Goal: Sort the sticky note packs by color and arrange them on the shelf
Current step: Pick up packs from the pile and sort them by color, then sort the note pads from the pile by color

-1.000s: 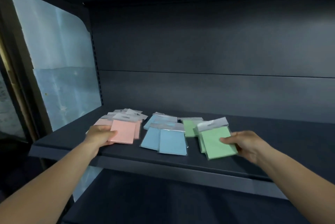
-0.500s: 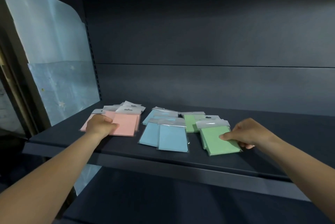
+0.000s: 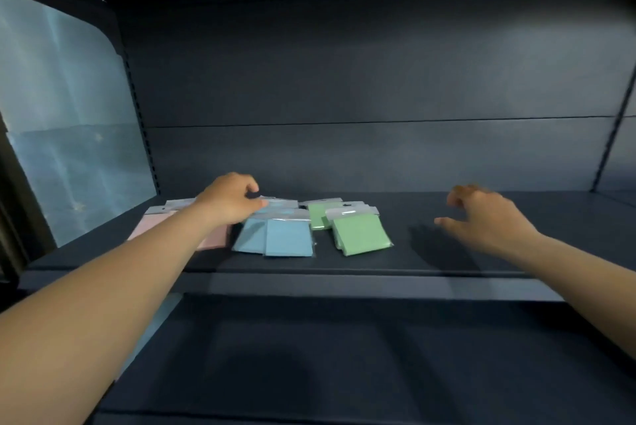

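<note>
Head view, shelf contents and status.

Shelf [image 3: 447,266]: dark board at about your chest height, carrying every pack in view; a lower board shows beneath it.

Pink packs [image 3: 210,237]: left group, lying flat and overlapping. Your left forearm covers much of them, so you cannot count them from here.

Blue packs [image 3: 287,242]: middle group, just right of the pink. Two lie side by side at the near edge and overlap slightly; more blue lies behind them, partly under your hand.

Green packs [image 3: 361,235]: right group, a loose near stack with at least one more behind it, set apart from the blue by a narrow strip of bare board.

Left hand [image 3: 229,199]: your fingers are curled at the far end of the blue and pink groups, over the clear hanger tabs. Whether they pinch a tab or only press on it cannot be told.

Right hand [image 3: 481,218]: hovering above bare board well to the right of the green, fingers spread and slightly bent, holding nothing.

Progress, judged: your sorting by colour looks done, since no pack sits in a wrong group. What is left seems to be tidying: the packs within each group lie skewed and uneven, and the far rows want squaring.
</note>
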Demonstrator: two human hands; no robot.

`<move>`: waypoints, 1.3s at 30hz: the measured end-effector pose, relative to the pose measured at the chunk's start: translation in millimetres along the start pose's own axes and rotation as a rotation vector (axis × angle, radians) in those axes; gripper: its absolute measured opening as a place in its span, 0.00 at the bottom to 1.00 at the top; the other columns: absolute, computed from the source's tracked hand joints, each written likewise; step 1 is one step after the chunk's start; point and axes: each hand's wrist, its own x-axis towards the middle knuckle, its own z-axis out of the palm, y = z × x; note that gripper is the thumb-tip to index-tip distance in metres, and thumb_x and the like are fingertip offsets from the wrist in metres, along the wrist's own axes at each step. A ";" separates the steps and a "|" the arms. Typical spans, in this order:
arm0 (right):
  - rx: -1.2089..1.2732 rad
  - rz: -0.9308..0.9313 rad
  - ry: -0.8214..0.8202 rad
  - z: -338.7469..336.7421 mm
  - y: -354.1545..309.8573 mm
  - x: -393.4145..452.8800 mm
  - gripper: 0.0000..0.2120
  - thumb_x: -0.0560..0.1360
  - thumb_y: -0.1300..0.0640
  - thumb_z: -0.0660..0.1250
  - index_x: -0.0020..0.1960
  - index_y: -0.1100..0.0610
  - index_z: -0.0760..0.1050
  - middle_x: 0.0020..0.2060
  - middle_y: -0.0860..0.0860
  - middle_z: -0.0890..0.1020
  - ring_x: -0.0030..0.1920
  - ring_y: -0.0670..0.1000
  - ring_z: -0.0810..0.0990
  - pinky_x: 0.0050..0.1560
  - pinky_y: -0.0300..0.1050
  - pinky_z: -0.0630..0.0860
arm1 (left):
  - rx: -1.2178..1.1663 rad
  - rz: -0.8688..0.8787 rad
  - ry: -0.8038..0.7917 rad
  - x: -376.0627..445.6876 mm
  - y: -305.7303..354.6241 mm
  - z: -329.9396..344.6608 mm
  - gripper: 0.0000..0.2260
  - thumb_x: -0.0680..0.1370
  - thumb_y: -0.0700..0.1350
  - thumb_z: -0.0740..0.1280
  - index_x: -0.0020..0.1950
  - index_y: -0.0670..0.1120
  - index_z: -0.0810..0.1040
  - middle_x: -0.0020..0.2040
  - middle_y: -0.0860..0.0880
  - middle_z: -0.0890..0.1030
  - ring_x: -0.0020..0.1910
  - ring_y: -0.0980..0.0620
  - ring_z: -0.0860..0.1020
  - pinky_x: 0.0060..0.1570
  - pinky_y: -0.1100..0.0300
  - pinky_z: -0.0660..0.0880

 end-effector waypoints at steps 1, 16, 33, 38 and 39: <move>-0.046 0.003 -0.028 -6.6 9.0 -7.4 0.22 0.73 0.46 0.68 0.62 0.57 0.71 0.59 0.56 0.75 0.58 0.59 0.75 0.54 0.48 0.70 | 0.062 0.068 -0.020 -4.6 15.0 -0.6 0.16 0.76 0.51 0.67 0.61 0.46 0.75 0.61 0.46 0.74 0.60 0.47 0.73 0.58 0.56 0.69; -0.237 0.282 -0.148 -136.1 177.9 -123.8 0.28 0.70 0.49 0.70 0.67 0.57 0.67 0.63 0.59 0.71 0.63 0.60 0.72 0.60 0.49 0.71 | 0.210 0.552 -0.128 -78.3 281.8 35.6 0.15 0.78 0.52 0.62 0.61 0.47 0.73 0.60 0.48 0.70 0.59 0.46 0.71 0.50 0.55 0.68; -0.208 0.442 -0.121 -230.7 559.7 -186.6 0.30 0.70 0.47 0.70 0.69 0.52 0.65 0.66 0.56 0.70 0.64 0.57 0.72 0.61 0.49 0.71 | 0.161 0.711 -0.409 -102.0 687.2 195.5 0.18 0.77 0.52 0.64 0.63 0.45 0.73 0.62 0.48 0.73 0.61 0.48 0.72 0.58 0.55 0.71; -0.216 0.423 -0.113 -253.4 677.4 -175.4 0.30 0.71 0.49 0.68 0.70 0.52 0.64 0.66 0.54 0.70 0.65 0.57 0.70 0.62 0.49 0.70 | 0.122 0.719 -0.415 -89.4 809.2 247.8 0.16 0.77 0.51 0.64 0.60 0.42 0.76 0.54 0.50 0.74 0.55 0.48 0.73 0.51 0.57 0.69; -0.205 0.424 -0.109 -254.5 698.6 -172.8 0.29 0.71 0.49 0.68 0.70 0.52 0.65 0.65 0.54 0.70 0.65 0.57 0.70 0.62 0.49 0.70 | 0.110 0.717 -0.416 -84.4 830.5 260.0 0.16 0.77 0.51 0.65 0.59 0.42 0.76 0.53 0.49 0.74 0.52 0.49 0.73 0.49 0.57 0.69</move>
